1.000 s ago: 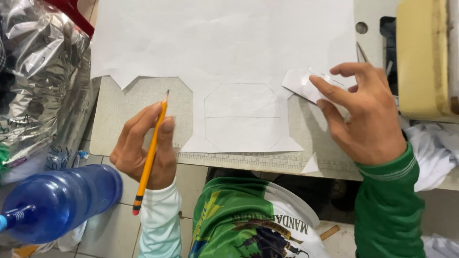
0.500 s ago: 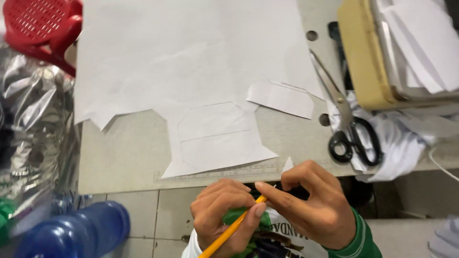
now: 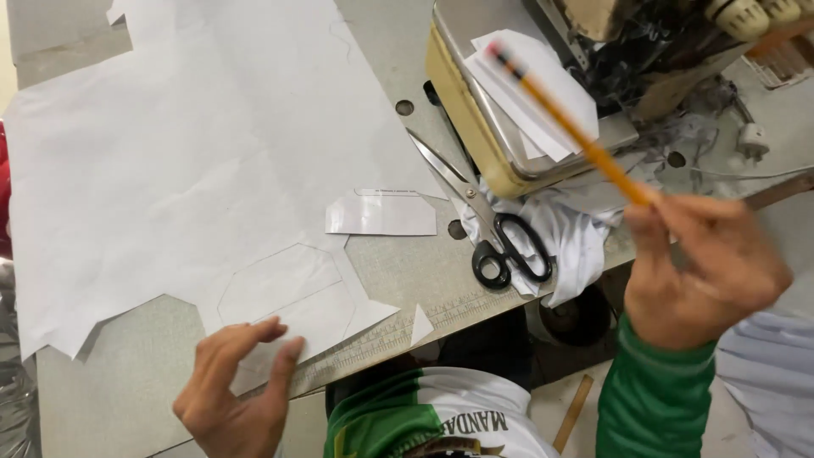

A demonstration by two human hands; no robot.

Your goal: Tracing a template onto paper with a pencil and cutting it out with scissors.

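Paper sheet (image 3: 186, 161) covers the grey table (image 3: 398, 263); right hand (image 3: 708, 267) grips pencil (image 3: 568, 127), left hand (image 3: 237, 394) half-open, empty

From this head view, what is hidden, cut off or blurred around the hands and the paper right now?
- Pencil in the right hand: motion-blurred, its lower end hidden by the fingers.
- Large paper sheet: cut off by the top and left edges.
- Left hand: wrist cut off by the bottom edge; contact with the paper unclear.
- Scissors: blades run under the sewing machine, which is cut off at the top.
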